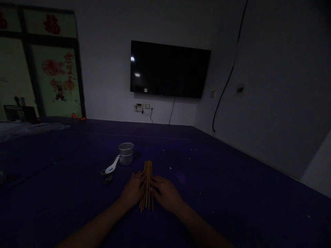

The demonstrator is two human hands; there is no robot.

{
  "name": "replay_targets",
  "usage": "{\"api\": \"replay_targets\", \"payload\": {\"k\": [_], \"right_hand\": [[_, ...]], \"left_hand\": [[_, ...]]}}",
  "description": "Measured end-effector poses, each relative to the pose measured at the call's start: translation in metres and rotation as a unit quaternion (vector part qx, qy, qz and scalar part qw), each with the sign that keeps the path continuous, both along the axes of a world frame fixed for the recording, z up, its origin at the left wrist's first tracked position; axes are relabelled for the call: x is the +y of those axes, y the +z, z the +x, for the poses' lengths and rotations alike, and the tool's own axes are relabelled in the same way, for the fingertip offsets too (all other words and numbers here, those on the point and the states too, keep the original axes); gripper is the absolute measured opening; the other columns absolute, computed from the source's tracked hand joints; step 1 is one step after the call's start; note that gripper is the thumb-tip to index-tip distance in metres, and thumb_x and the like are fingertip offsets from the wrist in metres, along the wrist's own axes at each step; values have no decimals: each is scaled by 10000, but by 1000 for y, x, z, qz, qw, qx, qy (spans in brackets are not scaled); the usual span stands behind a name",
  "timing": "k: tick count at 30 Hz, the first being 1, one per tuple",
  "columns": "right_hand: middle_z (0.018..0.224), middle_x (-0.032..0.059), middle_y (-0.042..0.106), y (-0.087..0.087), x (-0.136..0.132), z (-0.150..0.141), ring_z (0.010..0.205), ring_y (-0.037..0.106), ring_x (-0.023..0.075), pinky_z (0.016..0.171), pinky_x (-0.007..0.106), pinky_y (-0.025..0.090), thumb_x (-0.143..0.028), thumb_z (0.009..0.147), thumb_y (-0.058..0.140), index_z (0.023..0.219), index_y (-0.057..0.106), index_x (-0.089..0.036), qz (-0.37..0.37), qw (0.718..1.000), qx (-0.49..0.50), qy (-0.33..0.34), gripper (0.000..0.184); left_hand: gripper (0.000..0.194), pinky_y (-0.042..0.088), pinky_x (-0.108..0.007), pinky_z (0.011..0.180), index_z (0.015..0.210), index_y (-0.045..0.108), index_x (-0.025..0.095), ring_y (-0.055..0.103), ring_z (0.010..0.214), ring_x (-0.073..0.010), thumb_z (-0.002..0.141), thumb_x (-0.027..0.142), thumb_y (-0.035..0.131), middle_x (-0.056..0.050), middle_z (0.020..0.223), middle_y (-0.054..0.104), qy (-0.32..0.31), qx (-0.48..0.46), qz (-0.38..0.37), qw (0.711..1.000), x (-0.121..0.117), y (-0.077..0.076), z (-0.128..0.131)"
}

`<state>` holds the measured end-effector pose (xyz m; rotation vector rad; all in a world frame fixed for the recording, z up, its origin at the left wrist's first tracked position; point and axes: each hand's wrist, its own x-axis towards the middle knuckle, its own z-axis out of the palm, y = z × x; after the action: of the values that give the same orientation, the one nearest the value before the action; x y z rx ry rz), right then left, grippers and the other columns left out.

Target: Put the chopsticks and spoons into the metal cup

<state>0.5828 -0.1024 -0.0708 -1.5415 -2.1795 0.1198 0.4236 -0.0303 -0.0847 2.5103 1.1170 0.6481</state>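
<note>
A bundle of yellowish-brown chopsticks (148, 179) lies on the dark blue surface, tops nearly level and lower ends fanned unevenly. From the left side, my left hand (133, 190) grips the bundle, its fingers curved against the sticks. My right hand (166, 193) holds the opposite side, with fingertips and thumb on the outermost sticks. Beyond my left hand stands a silver metal cup (126, 154), upright. Beside the cup, a white spoon (112, 166) with a blue mark rests on darker metal spoons (108, 179), partly hidden beneath it.
Small white scraps (170, 168) dot the blue surface (232, 193). Clear plastic sheeting (38, 128) lies at the far left, near a dark rack (20, 113). Small orange objects (77, 117) sit by the door. A television (169, 69) hangs on the back wall; a black cable (224, 88) runs down the right wall.
</note>
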Motion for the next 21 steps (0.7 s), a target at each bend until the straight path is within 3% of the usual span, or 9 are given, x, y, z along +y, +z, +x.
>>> {"api": "replay_targets", "payload": {"k": [21], "right_hand": [[1148, 62, 651, -1, 1, -1, 1115, 550, 208, 965, 324, 372, -293, 897, 477, 1085, 663, -223, -3, 999, 0, -39, 273]], "left_hand": [[439, 216, -436, 1144, 1268, 559, 190, 430, 1313, -186, 885, 159, 346, -83, 1373, 528, 18, 29, 15, 999, -4, 5, 1]]}}
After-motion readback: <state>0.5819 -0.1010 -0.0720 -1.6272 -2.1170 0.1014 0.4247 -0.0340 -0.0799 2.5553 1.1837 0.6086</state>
